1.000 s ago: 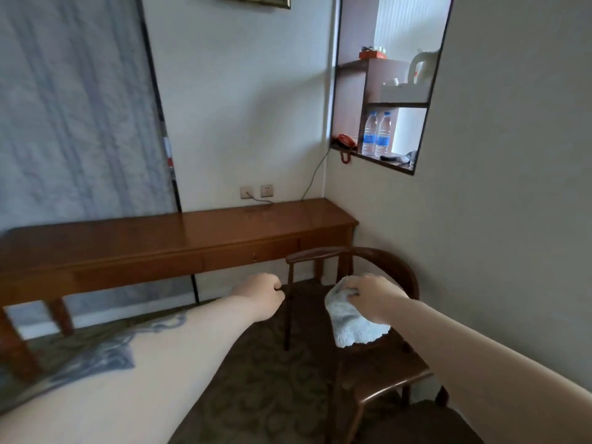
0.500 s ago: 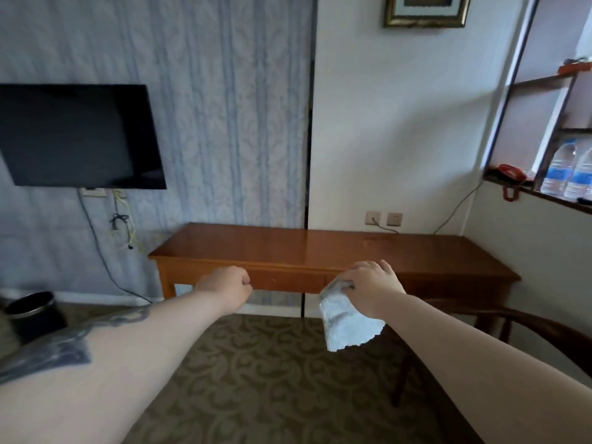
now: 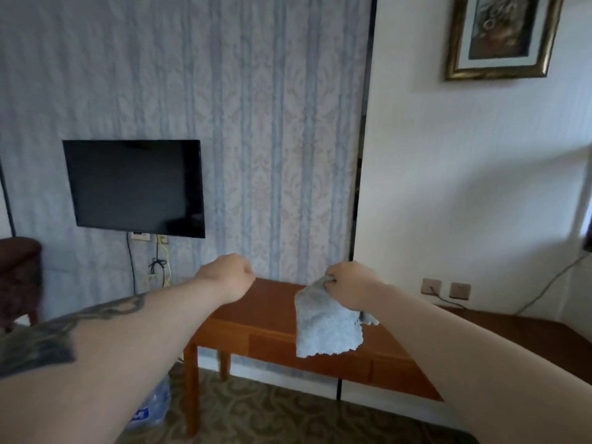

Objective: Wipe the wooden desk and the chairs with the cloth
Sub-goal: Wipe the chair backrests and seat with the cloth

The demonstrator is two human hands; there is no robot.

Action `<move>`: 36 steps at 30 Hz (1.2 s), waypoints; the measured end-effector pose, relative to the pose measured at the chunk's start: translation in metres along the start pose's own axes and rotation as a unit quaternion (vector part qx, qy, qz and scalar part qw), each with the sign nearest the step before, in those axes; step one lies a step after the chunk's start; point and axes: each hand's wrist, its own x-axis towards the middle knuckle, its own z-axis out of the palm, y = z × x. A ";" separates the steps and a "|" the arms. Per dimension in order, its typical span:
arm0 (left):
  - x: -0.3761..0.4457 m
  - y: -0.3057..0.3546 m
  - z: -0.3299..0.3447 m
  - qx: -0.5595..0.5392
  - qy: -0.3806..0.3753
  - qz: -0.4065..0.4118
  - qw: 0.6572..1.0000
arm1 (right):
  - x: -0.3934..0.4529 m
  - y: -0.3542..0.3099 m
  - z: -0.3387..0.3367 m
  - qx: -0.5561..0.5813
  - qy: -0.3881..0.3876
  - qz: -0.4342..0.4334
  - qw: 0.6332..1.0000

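Observation:
The long wooden desk (image 3: 269,318) stands against the wall ahead, its left end facing me. My right hand (image 3: 352,285) grips a pale, crumpled cloth (image 3: 323,328), which hangs in the air above the desk's front edge. My left hand (image 3: 229,277) is held out over the desk's left corner, curled into a fist and holding nothing. No chair shows in the head view except a dark wooden piece (image 3: 17,277) at the far left edge.
A black television (image 3: 136,187) hangs on the striped wallpaper, with cables (image 3: 158,267) dangling below it. A plastic water bottle (image 3: 150,408) lies on the patterned carpet by the desk leg. Wall sockets (image 3: 445,288) and a framed picture (image 3: 499,33) are at right.
My view has swung left, away from the chair and along the desk to its left end. Both hands have risen, and the cloth stays in my right hand.

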 end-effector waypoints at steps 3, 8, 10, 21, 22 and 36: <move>0.036 -0.008 0.012 -0.001 0.003 -0.003 1.000 | 0.051 0.001 0.001 -0.028 -0.002 -0.017 0.999; 0.089 -0.056 0.023 0.014 0.003 -0.026 1.000 | 0.121 -0.019 0.022 -0.049 -0.024 -0.036 0.998; 0.108 -0.079 0.024 0.021 0.003 -0.033 0.999 | 0.143 -0.028 0.028 -0.048 -0.027 -0.044 0.998; 0.256 -0.240 0.007 0.069 -0.032 -0.037 0.996 | 0.310 -0.136 0.084 -0.043 -0.024 -0.026 0.998; 0.266 -0.251 0.006 0.070 -0.034 -0.037 0.996 | 0.323 -0.145 0.088 -0.043 -0.025 -0.023 0.998; 0.431 -0.335 0.085 0.032 -0.072 -0.086 0.993 | 0.527 -0.149 0.169 -0.033 -0.083 -0.043 0.995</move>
